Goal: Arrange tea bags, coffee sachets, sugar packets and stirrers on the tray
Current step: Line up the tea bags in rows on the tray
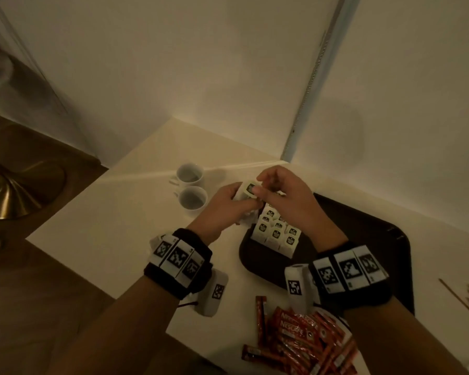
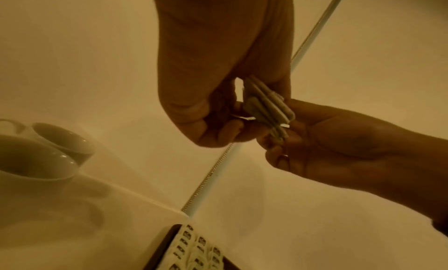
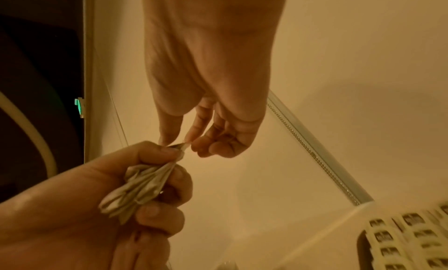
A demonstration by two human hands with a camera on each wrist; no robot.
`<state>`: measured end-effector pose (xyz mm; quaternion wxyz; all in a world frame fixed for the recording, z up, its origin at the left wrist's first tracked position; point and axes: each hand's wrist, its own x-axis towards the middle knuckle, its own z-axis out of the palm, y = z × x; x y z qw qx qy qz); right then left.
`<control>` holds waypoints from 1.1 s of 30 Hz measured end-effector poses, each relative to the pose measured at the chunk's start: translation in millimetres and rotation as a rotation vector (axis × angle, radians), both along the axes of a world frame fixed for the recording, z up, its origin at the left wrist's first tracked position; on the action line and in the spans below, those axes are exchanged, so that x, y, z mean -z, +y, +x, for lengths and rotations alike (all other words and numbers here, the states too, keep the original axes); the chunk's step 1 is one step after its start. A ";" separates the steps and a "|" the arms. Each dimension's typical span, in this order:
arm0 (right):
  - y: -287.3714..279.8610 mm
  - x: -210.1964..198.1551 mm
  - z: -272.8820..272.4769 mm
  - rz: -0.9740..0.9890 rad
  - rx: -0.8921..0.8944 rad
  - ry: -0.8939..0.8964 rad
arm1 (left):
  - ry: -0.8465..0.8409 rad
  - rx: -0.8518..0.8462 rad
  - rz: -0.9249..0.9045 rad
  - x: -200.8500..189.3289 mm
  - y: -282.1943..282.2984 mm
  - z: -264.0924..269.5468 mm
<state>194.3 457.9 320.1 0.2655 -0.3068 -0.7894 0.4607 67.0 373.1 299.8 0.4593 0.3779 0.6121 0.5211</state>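
Note:
My left hand (image 1: 228, 201) grips a small stack of white tea bags (image 1: 248, 190) above the tray's far left corner; the same stack of tea bags (image 3: 138, 187) shows fanned out in its fist in the right wrist view. My right hand (image 1: 279, 193) pinches the top tea bag (image 3: 183, 146) of that stack between thumb and fingertips. The dark tray (image 1: 363, 239) lies on the white table, with rows of tea bags (image 1: 276, 234) standing in its left corner. Red coffee sachets (image 1: 301, 339) lie heaped near the table's front edge.
Two white cups (image 1: 191, 189) stand left of the tray, close to my left hand. Thin wooden stirrers (image 1: 463, 299) lie at the right edge of the table. The walls meet in a corner just behind the tray. A brass lamp base (image 1: 16, 190) sits lower left.

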 end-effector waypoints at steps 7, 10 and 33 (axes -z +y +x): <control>24.1 -15.2 5.6 -0.071 -0.014 -0.070 | -0.505 0.155 -0.045 -12.6 11.5 18.7; 30.5 -26.1 11.6 -0.070 0.026 -0.047 | -0.505 0.185 -0.026 -11.4 15.2 24.6; 39.8 -113.8 35.6 0.298 0.026 0.004 | -0.497 0.009 0.355 -40.8 40.2 45.2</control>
